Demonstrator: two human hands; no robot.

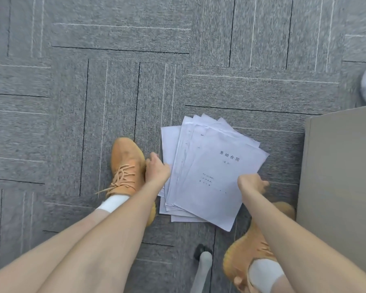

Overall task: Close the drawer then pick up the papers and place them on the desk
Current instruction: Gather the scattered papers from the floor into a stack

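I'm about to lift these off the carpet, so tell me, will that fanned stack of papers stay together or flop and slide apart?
The papers are loose, fanned sheets with no visible clip, so they would probably slide apart. They look thin, so unsupported corners would likely droop. With the left hand and right hand at opposite edges, squaring them first seems safer.

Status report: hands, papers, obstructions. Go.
Left hand at the papers' left edge, right hand at the right edge; grip unclear. Papers fanned on carpet, not lifted. Shoes flank the stack; cabinet close right.
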